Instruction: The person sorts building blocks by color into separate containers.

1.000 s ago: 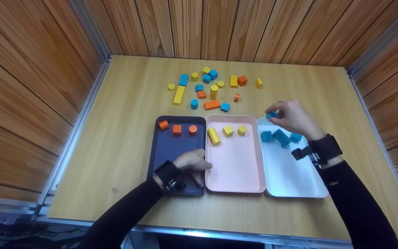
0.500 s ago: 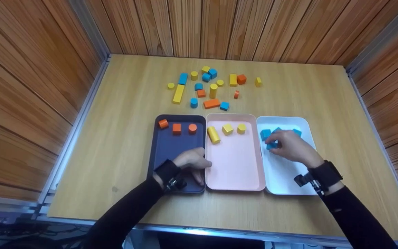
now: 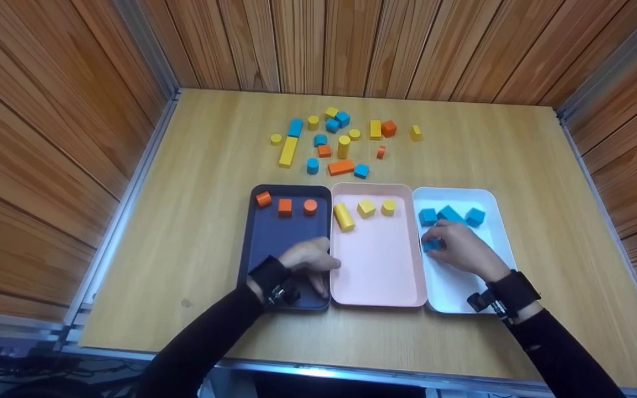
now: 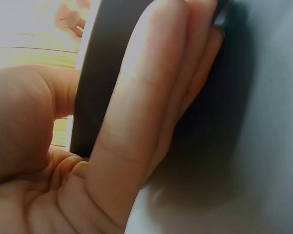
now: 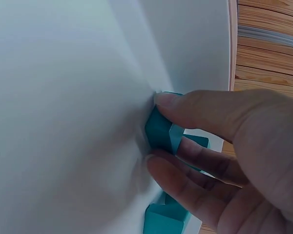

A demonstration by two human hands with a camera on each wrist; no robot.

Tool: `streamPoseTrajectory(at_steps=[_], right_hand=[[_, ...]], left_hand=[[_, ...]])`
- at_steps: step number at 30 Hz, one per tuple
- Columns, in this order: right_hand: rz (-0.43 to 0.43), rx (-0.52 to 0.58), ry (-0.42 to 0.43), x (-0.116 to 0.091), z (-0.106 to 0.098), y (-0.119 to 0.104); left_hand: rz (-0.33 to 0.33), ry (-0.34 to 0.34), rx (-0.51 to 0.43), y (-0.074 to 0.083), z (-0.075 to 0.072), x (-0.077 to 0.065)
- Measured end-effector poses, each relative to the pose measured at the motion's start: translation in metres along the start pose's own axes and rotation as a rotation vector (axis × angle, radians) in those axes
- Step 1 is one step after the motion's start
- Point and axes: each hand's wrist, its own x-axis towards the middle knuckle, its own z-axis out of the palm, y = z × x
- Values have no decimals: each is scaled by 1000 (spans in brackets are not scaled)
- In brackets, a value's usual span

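Note:
My right hand (image 3: 465, 250) is low in the white tray (image 3: 462, 293). Between thumb and fingertips it pinches a blue block (image 5: 161, 130) near the tray's left wall. Several other blue blocks (image 3: 475, 217) lie by that tray's far end. At the dark blue tray (image 3: 257, 237), my left hand (image 3: 308, 258) grips the right wall. Its straight fingers lie inside that tray, and the thumb is over the wall on the side of the pink tray (image 3: 376, 271). Orange blocks (image 3: 285, 208) sit in the dark tray; yellow blocks (image 3: 366, 208) sit in the pink one.
Behind the trays, several loose blocks are scattered on the wooden table (image 3: 208, 160), among them a long yellow block (image 3: 288, 152), an orange bar (image 3: 341, 167) and a blue cylinder (image 3: 312, 166). Wood-panelled walls (image 3: 351, 44) stand at the back and both sides.
From above the white tray's far rim, my right hand has come down and nearer into the tray with the blue block. My left hand keeps its place on the dark tray.

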Motion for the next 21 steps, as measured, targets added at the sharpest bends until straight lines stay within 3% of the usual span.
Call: streamPoseTrajectory(at_steps=[4, 11, 17, 21], right_hand=[[-1, 5, 11, 0, 2, 0], [-36, -22, 37, -1, 2, 2], [-15, -6, 25, 0, 2, 3], [-4, -1, 20, 0, 3, 3]], left_hand=[[3, 5, 1, 0, 0, 0], [101, 117, 173, 0, 1, -1], [89, 103, 156, 0, 1, -3], [60, 61, 90, -1, 1, -2]])
